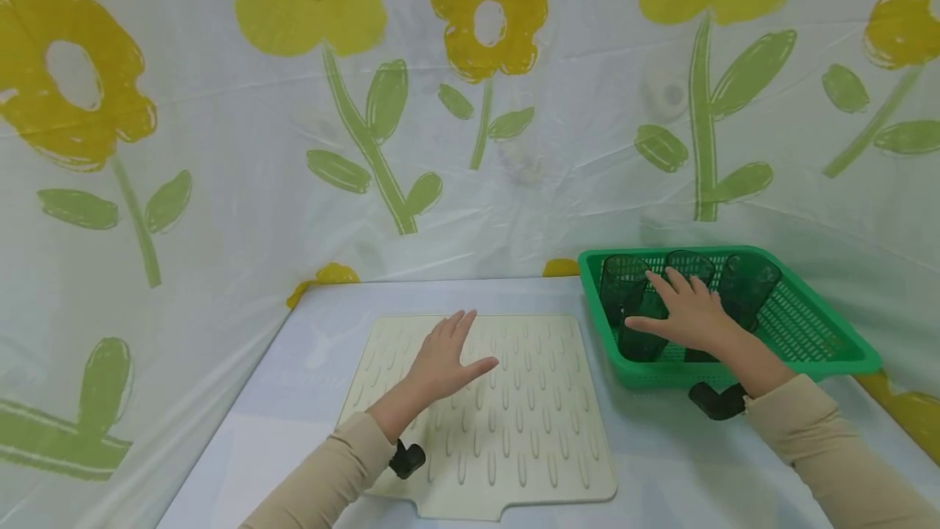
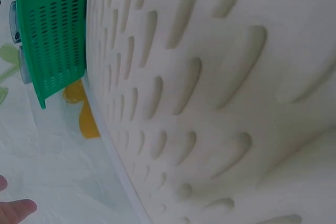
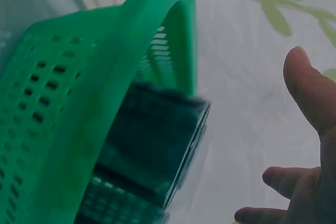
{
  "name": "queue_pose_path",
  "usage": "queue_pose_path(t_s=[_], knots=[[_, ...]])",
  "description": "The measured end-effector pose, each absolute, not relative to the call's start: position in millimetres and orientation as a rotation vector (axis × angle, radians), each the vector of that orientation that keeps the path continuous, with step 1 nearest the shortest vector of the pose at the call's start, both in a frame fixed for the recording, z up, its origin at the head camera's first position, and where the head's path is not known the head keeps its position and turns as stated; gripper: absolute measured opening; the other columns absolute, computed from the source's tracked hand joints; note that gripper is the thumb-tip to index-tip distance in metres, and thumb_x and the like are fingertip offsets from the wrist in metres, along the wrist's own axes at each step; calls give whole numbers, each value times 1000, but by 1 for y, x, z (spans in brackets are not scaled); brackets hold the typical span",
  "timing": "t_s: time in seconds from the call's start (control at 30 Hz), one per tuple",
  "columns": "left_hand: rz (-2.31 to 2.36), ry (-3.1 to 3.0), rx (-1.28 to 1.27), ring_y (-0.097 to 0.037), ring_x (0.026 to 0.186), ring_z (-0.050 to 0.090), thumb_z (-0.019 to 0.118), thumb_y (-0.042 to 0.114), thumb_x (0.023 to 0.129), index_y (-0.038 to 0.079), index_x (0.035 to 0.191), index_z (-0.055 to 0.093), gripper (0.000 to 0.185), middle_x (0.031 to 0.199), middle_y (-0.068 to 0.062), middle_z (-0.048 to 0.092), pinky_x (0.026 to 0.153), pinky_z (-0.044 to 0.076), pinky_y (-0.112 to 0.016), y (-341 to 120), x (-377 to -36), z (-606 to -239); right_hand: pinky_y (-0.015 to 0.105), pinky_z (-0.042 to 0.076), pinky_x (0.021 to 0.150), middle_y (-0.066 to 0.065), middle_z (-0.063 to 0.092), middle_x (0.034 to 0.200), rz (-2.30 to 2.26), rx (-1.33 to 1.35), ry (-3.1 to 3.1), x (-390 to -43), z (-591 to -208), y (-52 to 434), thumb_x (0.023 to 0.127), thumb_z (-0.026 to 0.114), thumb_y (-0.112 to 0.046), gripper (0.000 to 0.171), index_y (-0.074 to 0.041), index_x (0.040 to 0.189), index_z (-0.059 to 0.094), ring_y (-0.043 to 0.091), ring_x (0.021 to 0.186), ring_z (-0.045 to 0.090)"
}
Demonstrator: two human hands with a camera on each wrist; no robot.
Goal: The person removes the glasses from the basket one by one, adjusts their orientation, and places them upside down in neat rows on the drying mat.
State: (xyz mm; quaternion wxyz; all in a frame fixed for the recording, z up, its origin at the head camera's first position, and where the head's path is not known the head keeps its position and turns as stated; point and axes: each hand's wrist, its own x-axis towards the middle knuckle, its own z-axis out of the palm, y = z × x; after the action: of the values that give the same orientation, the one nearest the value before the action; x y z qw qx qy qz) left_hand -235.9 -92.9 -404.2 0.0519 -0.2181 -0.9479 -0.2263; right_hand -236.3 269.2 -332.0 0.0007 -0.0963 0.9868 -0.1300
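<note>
Over the green plastic basket [image 1: 631, 376] my right hand [image 1: 686, 313] hovers with fingers spread and nothing in its grasp. Several dark, clear drinking glasses stand inside, among them a back-left glass [image 1: 615, 288] and a right-hand glass [image 1: 749, 288]; my hand partly hides those in the middle. In the right wrist view, a dark glass [image 3: 157, 140] shows just past the basket rim, apart from my thumb [image 3: 310, 90]. My left hand [image 1: 441, 357] is above the cream drying mat [image 1: 529, 447], fingers extended and thumb out, holding nothing. Raised oval ridges cover the mat.
A white table [image 1: 272, 431] carries the mat and the basket, the basket at the back right. Behind and to the sides hangs a white curtain [image 1: 587, 145] printed with yellow flowers. A dark wrist mount [image 1: 716, 401] sits at my right wrist, near the basket's front rim.
</note>
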Motion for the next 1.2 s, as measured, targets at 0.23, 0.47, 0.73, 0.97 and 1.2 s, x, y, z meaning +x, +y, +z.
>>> queue_pose_path(t_s=[0.23,0.47,0.73,0.97,1.2], knots=[[-781,-2866,-670,-36,132,28,56,53,84,10,145,24,82,146,-16,28,104,27,-53,-86,-230,-408,75,16,88,40,13,139,-408,-289,3105,-235,-334,297,80,55,-61,99,7,141,19,65,118,14],[-904,-2862,-673,-35,133,27,56,56,83,12,145,23,83,147,-14,28,102,30,-53,-81,-225,-411,75,19,86,44,13,136,-426,-281,3107,-237,-337,318,80,58,-58,100,11,139,19,67,114,16],[-1056,-2849,-630,-34,134,26,56,57,82,13,146,22,84,147,-13,27,102,30,-54,-76,-222,-415,71,16,91,49,12,132,-453,-286,3114,-240,-347,340,79,61,-54,101,18,136,18,65,114,17],[-1110,-2848,-616,-34,134,25,56,56,83,13,145,23,83,147,-13,27,102,30,-54,-72,-220,-420,71,18,90,49,14,130,-497,-224,3115,-243,-356,352,79,61,-54,104,22,133,15,63,114,19],[-1175,-2842,-600,-35,134,26,55,55,84,12,145,23,81,147,-14,27,101,29,-56,-71,-218,-422,70,25,87,51,13,129,-645,-120,3027,-245,-364,361,81,60,-53,108,22,135,5,63,115,17]])
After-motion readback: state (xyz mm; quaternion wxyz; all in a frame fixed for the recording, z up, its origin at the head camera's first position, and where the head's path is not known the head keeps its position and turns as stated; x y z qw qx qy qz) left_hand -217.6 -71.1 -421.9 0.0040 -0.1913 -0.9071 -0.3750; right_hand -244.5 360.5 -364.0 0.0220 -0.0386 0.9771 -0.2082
